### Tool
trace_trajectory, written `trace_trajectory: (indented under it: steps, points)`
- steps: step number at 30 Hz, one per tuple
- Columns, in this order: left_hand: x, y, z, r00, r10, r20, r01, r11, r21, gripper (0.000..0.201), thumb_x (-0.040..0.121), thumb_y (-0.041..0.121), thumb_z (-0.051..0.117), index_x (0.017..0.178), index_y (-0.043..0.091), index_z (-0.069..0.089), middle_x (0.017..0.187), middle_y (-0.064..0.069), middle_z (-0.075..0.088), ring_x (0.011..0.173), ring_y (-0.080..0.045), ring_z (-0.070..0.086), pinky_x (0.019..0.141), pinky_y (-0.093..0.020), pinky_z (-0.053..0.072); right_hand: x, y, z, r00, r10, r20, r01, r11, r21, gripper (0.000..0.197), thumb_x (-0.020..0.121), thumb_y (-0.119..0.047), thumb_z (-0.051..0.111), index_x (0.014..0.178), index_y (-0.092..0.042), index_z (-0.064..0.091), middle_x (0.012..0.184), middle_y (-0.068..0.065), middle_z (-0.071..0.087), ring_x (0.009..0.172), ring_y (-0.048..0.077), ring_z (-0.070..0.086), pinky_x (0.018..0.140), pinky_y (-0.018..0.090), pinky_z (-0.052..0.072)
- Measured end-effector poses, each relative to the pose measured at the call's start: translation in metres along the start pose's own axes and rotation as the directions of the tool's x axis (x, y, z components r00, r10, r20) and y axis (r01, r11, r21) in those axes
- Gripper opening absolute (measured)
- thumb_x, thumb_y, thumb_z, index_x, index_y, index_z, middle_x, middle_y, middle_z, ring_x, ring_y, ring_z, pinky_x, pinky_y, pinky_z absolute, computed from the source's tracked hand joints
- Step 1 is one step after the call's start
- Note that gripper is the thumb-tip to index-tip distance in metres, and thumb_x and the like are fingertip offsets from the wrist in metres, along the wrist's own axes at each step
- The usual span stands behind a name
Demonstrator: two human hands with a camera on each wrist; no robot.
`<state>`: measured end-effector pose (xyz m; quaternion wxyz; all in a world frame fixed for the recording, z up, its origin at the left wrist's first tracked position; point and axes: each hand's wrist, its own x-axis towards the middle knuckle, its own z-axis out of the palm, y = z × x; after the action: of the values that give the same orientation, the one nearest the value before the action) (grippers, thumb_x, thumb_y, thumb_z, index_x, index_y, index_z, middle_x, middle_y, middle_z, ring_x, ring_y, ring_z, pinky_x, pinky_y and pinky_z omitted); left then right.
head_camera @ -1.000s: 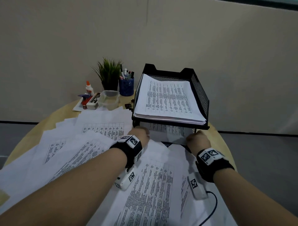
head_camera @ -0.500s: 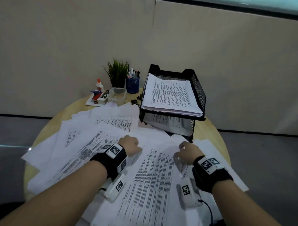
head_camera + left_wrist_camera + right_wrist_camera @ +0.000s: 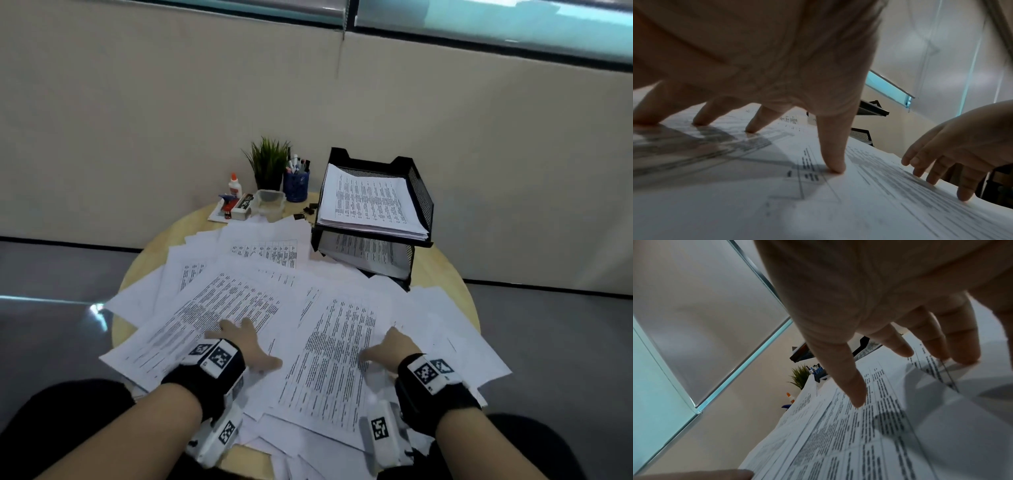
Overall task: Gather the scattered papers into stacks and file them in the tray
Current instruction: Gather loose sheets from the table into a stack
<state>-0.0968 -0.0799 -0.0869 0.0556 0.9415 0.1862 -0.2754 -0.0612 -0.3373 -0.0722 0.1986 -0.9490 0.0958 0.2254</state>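
A round counter (image 3: 445, 270) of pale, smooth wood is largely covered by loose white papers (image 3: 239, 291), thin flat sheets printed with dense rows and tables of black text, overlapping at many angles and spilling over the near edge. The left hand (image 3: 246, 346) lies on the near-left sheets with its fingers (image 3: 831, 155) spread wide and straight, the tips pressing the paper. The right hand (image 3: 390, 346) rests on the near-right sheets, its fingers (image 3: 849, 378) extended and slightly fanned, tips touching the print; neither hand grasps anything. Both wrists carry black straps with square black-and-white markers.

At the far right of the counter stands the tray (image 3: 423, 202), a two-tier rectangular rack of black wire mesh with solid black rims. Its upper tier holds a squared stack of printed sheets (image 3: 366, 202); the lower tier holds more sheets, lying slightly askew with a corner poking out at the front.

At the far left edge are a small spiky green plant (image 3: 270, 164) in a dark pot, a blue mesh pen cup (image 3: 296, 185) full of pens, a clear plastic box (image 3: 269, 202), a white glue bottle (image 3: 234, 186) with an orange tip, and black binder clips (image 3: 306, 212).
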Motion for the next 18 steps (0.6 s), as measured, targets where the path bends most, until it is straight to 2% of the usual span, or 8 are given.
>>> trace_trajectory:
  steps: [2,4,7,9,11,13,15,18]
  points:
    - [-0.003,0.004,0.004,1.0,0.018,-0.001,-0.018,1.0,0.001,0.11,0.072,0.073,0.053,0.15,0.012,0.005,0.153,-0.024,0.014,0.138,-0.044,0.023,0.11,-0.051,0.029,-0.004,-0.002,0.006,1.0,-0.007,-0.006,0.007,1.0,0.017,0.067,0.078,-0.039,0.071,0.127,-0.004,0.04,0.116,0.011,0.055,0.103,0.027,0.058,0.084,0.035,0.05]
    - [-0.007,0.012,0.002,0.997,0.075,-0.029,-0.075,0.997,-0.007,0.093,0.077,0.067,0.051,0.146,0.011,0.022,0.148,-0.02,0.028,0.133,-0.039,0.034,0.108,-0.047,0.032,-0.006,-0.004,0.012,1.0,-0.02,-0.021,0.021,0.999,0.038,0.07,0.077,-0.038,0.072,0.129,-0.005,0.038,0.121,0.013,0.053,0.109,0.03,0.057,0.087,0.036,0.049]
    - [-0.012,0.018,-0.008,0.98,0.181,-0.077,-0.187,0.98,-0.074,0.048,0.088,0.048,0.048,0.121,0.013,0.051,0.127,-0.008,0.05,0.116,-0.027,0.05,0.103,-0.04,0.04,-0.008,-0.002,0.015,0.999,-0.033,-0.04,0.038,0.993,0.108,0.075,0.076,-0.03,0.074,0.135,-0.005,0.034,0.131,0.017,0.049,0.117,0.032,0.051,0.093,0.036,0.047]
    - [-0.01,0.011,-0.016,0.974,0.181,-0.136,-0.202,0.966,-0.161,0.022,0.093,0.032,0.046,0.106,0.017,0.057,0.111,-0.001,0.055,0.107,-0.022,0.054,0.099,-0.034,0.043,-0.008,0.003,0.014,0.997,-0.052,-0.048,0.06,0.98,0.188,0.078,0.078,-0.022,0.073,0.141,-0.006,0.03,0.138,0.018,0.045,0.121,0.032,0.05,0.087,0.031,0.046]
    - [-0.005,-0.006,-0.025,0.976,0.091,-0.198,-0.129,0.973,-0.192,0.031,0.093,0.022,0.045,0.123,0.017,0.052,0.126,-0.006,0.052,0.116,-0.025,0.051,0.1,-0.033,0.041,-0.006,0.01,0.013,0.996,-0.077,-0.051,0.088,0.954,0.288,0.078,0.08,-0.012,0.069,0.145,-0.008,0.026,0.135,0.017,0.047,0.115,0.031,0.054,0.076,0.027,0.043]
    - [0.005,-0.031,-0.03,0.975,-0.041,-0.219,-0.016,0.968,-0.25,0.046,0.091,0.024,0.048,0.135,0.014,0.042,0.137,-0.014,0.043,0.121,-0.03,0.047,0.101,-0.034,0.041,-0.002,0.017,0.013,0.993,-0.097,-0.063,0.114,0.919,0.377,0.076,0.081,-0.003,0.065,0.146,-0.009,0.025,0.108,0.01,0.055,0.088,0.025,0.058,0.063,0.026,0.042]
    - [0.015,-0.054,-0.031,0.974,-0.144,-0.173,0.077,0.935,-0.345,0.054,0.088,0.029,0.055,0.135,0.008,0.039,0.135,-0.018,0.042,0.12,-0.035,0.047,0.097,-0.035,0.043,0.002,0.021,0.015,0.991,-0.098,-0.088,0.127,0.882,0.454,0.075,0.08,0.004,0.063,0.144,-0.007,0.027,0.082,0.003,0.047,0.067,0.017,0.051,0.053,0.024,0.038]
    - [0.021,-0.073,-0.026,0.974,-0.202,-0.101,0.142,0.896,-0.421,0.059,0.085,0.031,0.063,0.13,0.0,0.041,0.131,-0.019,0.046,0.116,-0.034,0.051,0.086,-0.03,0.043,0.009,0.024,0.022,0.991,-0.068,-0.112,0.118,0.837,0.535,0.07,0.079,0.008,0.062,0.141,-0.005,0.03,0.073,0.002,0.046,0.062,0.016,0.048,0.053,0.024,0.036]
